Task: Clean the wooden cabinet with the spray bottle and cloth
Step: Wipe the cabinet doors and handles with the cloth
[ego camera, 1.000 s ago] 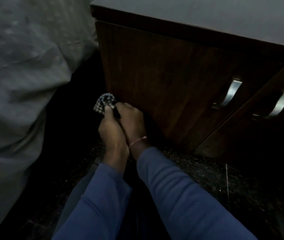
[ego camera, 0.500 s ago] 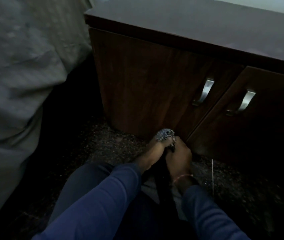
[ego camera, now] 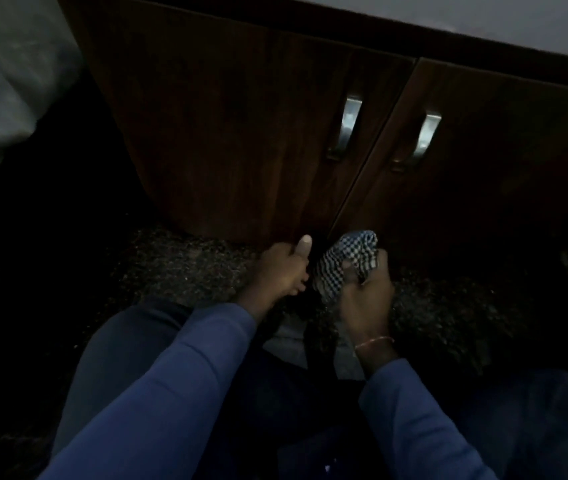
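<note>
The dark wooden cabinet point(ego camera: 241, 133) fills the upper view, with two doors and two metal handles point(ego camera: 346, 128). My right hand point(ego camera: 367, 296) is shut on a bunched black-and-white checked cloth point(ego camera: 346, 261), held at the bottom of the gap between the doors. My left hand point(ego camera: 284, 268) sits just left of it at the base of the left door, thumb up, fingers curled; whether it grips anything is unclear. No spray bottle is visible.
A dark speckled floor point(ego camera: 185, 268) runs under the cabinet. Grey fabric point(ego camera: 5, 81) hangs at the left edge. My knees in dark trousers point(ego camera: 130, 344) and blue sleeves fill the bottom of the view.
Both hands have moved from the cabinet's left side down and right to the bottom of the door gap. The cloth now sits in my right hand alone, apart from the left.
</note>
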`<action>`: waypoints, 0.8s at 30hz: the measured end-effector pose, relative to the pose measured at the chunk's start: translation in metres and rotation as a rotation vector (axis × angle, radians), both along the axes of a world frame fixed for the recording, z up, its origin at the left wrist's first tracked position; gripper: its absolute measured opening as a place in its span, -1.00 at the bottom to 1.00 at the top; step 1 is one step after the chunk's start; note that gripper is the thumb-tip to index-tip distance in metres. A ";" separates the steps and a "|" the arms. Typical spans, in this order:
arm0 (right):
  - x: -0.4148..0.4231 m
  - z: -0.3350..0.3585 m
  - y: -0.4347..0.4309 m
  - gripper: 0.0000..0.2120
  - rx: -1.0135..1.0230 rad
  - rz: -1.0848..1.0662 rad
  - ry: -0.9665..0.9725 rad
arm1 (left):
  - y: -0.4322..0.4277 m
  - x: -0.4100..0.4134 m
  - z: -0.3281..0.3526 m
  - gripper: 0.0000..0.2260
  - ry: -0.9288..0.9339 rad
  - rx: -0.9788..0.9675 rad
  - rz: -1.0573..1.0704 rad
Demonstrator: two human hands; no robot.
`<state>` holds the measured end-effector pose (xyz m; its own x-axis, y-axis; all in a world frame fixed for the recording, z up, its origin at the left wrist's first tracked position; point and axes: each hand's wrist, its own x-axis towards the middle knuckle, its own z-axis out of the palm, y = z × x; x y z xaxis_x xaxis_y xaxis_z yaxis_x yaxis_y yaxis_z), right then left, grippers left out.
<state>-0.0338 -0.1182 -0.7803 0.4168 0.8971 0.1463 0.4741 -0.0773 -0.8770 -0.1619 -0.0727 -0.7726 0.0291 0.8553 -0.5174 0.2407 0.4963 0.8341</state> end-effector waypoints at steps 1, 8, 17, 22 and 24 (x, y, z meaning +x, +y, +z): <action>-0.001 0.002 0.003 -0.72 0.014 -0.013 -0.030 | -0.001 0.006 -0.007 -0.47 -0.020 -0.060 -0.025; -0.033 -0.017 0.028 -0.81 -0.066 -0.063 -0.017 | 0.005 0.026 -0.016 -0.73 -0.227 -0.185 0.091; -0.089 -0.015 0.044 -0.84 -0.197 -0.006 0.065 | 0.005 -0.004 -0.008 -0.74 -0.560 -0.207 0.520; -0.122 -0.008 0.061 -0.82 -0.287 0.223 0.073 | 0.015 -0.031 -0.009 -0.64 -0.598 -0.119 0.826; -0.111 -0.001 0.060 -0.75 -0.264 0.307 0.059 | 0.015 -0.022 -0.009 -0.70 -0.621 -0.069 0.770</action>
<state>-0.1446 -0.0583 -0.7814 0.1247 0.9846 -0.1223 0.4598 -0.1666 -0.8723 -0.1840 -0.0574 -0.7820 -0.2394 0.7230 -0.6480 -0.6381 0.3859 0.6663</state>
